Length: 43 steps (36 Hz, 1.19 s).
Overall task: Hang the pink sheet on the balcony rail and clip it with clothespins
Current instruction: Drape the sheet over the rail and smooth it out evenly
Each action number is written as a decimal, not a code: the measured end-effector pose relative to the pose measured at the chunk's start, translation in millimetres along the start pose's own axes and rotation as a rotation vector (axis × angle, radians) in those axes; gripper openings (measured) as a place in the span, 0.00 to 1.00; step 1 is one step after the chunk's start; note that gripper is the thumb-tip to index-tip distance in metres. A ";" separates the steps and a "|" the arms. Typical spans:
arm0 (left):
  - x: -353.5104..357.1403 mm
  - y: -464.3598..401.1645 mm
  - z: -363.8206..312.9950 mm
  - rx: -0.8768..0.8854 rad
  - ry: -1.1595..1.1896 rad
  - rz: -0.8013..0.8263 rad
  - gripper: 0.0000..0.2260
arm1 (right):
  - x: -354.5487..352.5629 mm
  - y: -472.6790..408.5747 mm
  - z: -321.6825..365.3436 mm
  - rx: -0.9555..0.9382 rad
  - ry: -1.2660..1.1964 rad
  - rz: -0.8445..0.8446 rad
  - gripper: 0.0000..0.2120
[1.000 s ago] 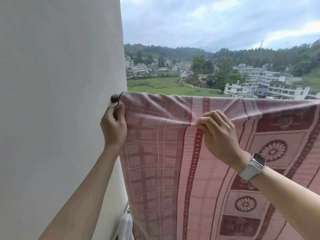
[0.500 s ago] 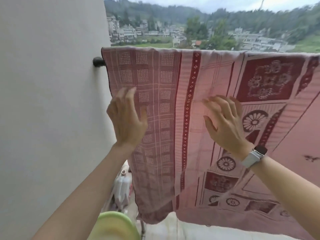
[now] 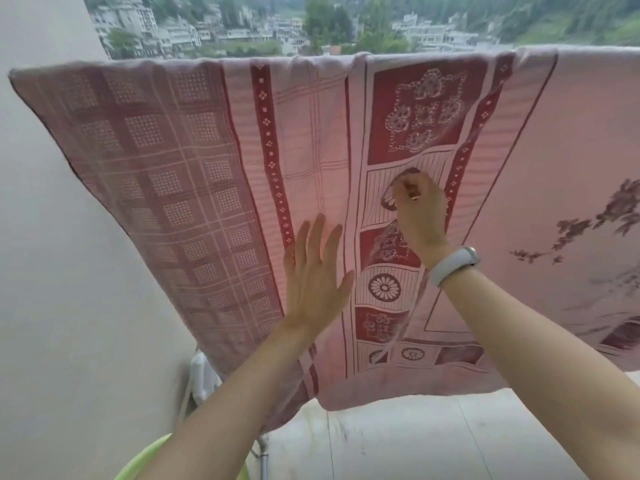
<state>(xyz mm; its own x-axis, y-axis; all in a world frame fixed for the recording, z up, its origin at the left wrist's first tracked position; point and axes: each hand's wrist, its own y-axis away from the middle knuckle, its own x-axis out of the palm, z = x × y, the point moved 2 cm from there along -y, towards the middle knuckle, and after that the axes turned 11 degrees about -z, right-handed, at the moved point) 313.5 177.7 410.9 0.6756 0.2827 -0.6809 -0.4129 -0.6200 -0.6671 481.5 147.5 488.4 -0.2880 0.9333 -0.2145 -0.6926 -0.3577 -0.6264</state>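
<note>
The pink sheet [image 3: 194, 161], patterned with dark red squares and flowers, hangs draped over the balcony rail, which it hides completely. My left hand [image 3: 313, 275] lies flat against the hanging cloth, fingers straight and spread. My right hand [image 3: 420, 213], with a pale band on its wrist, is a little higher and to the right. Its fingers are curled and pinch the fabric at a flower motif, which puckers there. No clothespins are in view.
A plain pale wall [image 3: 41, 271] closes the left side. A green basin rim [image 3: 145, 460] shows at the bottom, below my left forearm. A white container [image 3: 202, 374] stands behind the sheet's lower left corner. The pale floor [image 3: 415, 441] lies below the hem.
Both hands were spread open on the sheet. My left hand has moved right toward the middle, still flat. My right hand has curled and taken a pinch of fabric. The view has tilted down.
</note>
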 end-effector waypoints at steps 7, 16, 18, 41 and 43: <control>57.6 21.5 -26.9 -0.067 -0.034 0.012 0.34 | -59.9 18.2 -113.6 0.120 0.294 -0.014 0.31; 145.1 -14.1 -108.7 -0.353 0.099 -0.039 0.48 | -44.9 -32.0 -141.4 0.231 0.113 0.074 0.42; 157.1 -23.6 -124.0 -0.425 0.119 -0.098 0.48 | -43.2 -41.1 -144.3 0.206 0.108 0.019 0.34; 147.3 38.4 -117.2 -0.203 0.070 -0.152 0.12 | -102.7 3.5 -201.8 -0.143 0.167 0.226 0.06; 129.6 30.8 -116.0 -0.133 0.064 -0.201 0.12 | -106.9 2.8 -197.7 -0.131 0.149 0.249 0.06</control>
<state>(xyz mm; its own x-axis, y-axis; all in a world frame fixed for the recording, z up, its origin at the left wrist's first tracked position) 459.2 110.3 337.2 0.7751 0.3660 -0.5151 -0.1849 -0.6480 -0.7388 641.1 53.0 361.4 -0.3312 0.8152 -0.4751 -0.5188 -0.5779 -0.6300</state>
